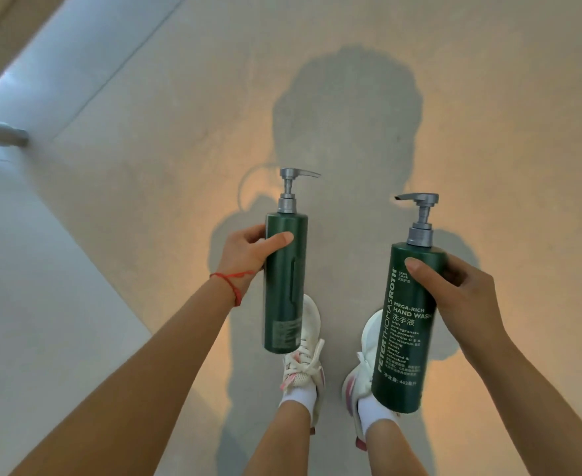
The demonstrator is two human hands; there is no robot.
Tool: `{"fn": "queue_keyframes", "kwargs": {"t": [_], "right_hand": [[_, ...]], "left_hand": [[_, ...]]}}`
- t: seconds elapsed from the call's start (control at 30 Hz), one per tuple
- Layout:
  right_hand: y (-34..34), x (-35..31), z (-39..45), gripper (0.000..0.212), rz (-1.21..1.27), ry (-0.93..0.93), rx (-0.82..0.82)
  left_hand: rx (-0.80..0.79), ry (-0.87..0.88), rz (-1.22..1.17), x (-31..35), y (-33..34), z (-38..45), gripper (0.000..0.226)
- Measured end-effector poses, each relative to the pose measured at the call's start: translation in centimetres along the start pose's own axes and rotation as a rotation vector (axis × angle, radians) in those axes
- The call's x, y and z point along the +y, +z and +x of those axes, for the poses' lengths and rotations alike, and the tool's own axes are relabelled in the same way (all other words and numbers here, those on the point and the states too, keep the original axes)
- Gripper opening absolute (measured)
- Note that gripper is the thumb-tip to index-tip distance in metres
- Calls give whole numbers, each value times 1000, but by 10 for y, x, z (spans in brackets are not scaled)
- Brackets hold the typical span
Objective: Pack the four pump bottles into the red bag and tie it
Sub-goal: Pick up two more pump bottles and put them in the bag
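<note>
I hold two dark green pump bottles upright over the floor. My left hand (248, 252) grips the upper body of the left bottle (284, 297), whose grey pump spout points right. My right hand (454, 290) grips the right bottle (403, 338), which carries white "hand wash" lettering and a grey pump pointing left. A red string bracelet sits on my left wrist. No red bag and no other bottles are in view.
Below the bottles are my two feet in white sneakers (303, 359) on a beige floor (179, 166). My shadow falls ahead on the floor. A pale raised ledge (25, 269) runs along the left side.
</note>
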State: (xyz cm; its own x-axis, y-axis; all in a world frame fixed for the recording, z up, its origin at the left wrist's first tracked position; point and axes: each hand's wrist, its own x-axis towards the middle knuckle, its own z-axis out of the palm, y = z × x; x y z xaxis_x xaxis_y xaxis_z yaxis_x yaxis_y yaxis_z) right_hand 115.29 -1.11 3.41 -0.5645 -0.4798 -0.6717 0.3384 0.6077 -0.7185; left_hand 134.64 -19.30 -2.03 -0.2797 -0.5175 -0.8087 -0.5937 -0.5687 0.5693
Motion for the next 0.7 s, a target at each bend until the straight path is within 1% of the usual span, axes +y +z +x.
{"fn": "queue_keyframes", "kwargs": {"t": [0.13, 0.17, 0.27, 0.37, 0.53, 0.7], "right_hand": [[-14, -67, -34, 4, 59, -15, -1], [-16, -77, -40, 4, 64, -17, -6], [-29, -136, -69, 2, 103, -23, -18], [-47, -191, -103, 5, 146, -41, -58], [-81, -263, -155, 3, 161, -98, -79], [-123, -320, -206, 4, 189, -140, -32]], "left_hand": [[-75, 50, -58, 67, 5, -69, 7], [-90, 60, -66, 78, 8, -81, 7], [-117, 81, -129, 131, 13, -132, 12], [-121, 99, -160, 183, 17, -183, 10], [-129, 149, -171, 255, 27, -258, 8], [-105, 171, -173, 312, 45, -327, 7]]}}
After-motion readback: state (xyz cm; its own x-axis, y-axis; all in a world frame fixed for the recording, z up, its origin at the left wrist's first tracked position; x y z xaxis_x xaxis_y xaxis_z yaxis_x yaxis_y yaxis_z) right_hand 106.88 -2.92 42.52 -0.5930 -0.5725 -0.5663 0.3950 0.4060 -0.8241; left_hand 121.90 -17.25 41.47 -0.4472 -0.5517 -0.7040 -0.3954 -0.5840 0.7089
